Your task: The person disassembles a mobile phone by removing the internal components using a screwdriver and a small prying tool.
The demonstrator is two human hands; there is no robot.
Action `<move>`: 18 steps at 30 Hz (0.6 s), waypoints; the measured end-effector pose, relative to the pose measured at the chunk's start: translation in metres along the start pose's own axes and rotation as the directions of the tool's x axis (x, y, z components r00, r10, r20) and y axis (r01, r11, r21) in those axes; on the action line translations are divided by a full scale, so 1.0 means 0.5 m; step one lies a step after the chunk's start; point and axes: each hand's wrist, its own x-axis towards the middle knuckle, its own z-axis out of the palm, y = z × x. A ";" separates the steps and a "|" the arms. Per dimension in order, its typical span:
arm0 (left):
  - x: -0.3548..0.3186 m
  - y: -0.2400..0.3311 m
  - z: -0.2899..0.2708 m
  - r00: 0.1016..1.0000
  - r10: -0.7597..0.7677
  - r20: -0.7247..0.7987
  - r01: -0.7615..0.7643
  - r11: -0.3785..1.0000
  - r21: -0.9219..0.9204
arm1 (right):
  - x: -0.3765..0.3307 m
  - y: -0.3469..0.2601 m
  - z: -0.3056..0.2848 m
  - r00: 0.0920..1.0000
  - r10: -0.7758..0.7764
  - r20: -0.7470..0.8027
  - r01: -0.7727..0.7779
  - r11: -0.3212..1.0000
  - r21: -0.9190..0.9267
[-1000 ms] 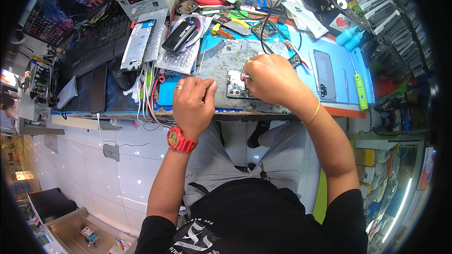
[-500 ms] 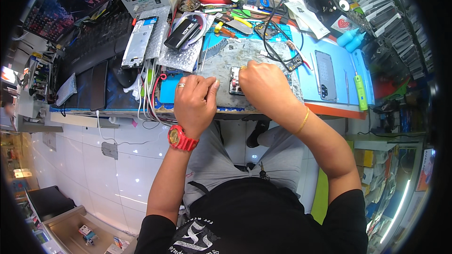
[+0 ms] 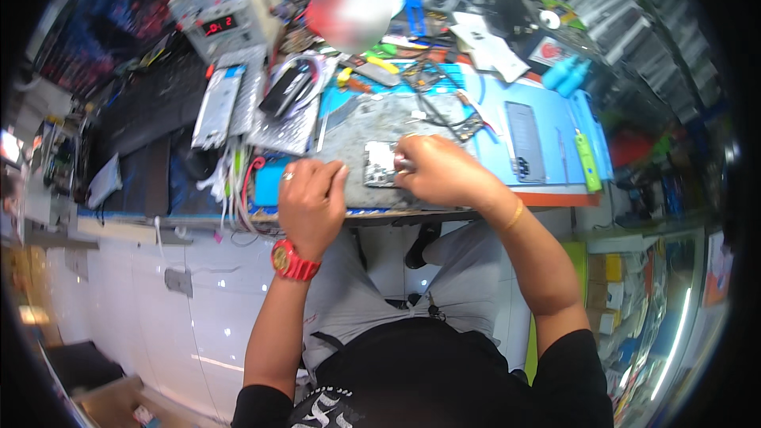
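Observation:
A small opened phone body [image 3: 379,164] with bare circuitry lies on a worn grey work mat [image 3: 396,123] at the bench's front edge. My left hand [image 3: 311,198], a red watch on its wrist, rests curled just left of the device, fingertips at its edge. My right hand [image 3: 440,172] presses on the device's right side, fingers closed; whether a small tool is pinched there is hidden. A gold bangle circles the right wrist.
A bench power supply [image 3: 226,20] with a red display stands at the back left. A phone [image 3: 216,107] and a black mouse [image 3: 287,89] lie left of the mat. A dark phone [image 3: 523,139] and green tool [image 3: 588,162] rest on the blue mat at right. Tools clutter the back.
The view has shifted and drawn closer. Both hands stay at the device; my right hand has slid slightly right, uncovering more of the board.

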 end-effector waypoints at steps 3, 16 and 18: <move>-0.001 0.003 -0.009 0.999 -0.033 0.021 0.032 0.999 0.042 | 0.014 0.016 0.014 0.999 -0.041 -0.018 0.041 0.999 0.007; 0.002 0.013 0.006 0.999 -0.005 0.050 0.001 0.996 0.089 | 0.027 0.025 0.008 0.996 -0.079 0.032 0.082 0.993 -0.085; 0.001 0.008 0.002 0.999 -0.001 0.043 -0.003 0.996 0.090 | 0.012 0.014 0.009 0.994 -0.105 -0.028 0.101 0.988 -0.116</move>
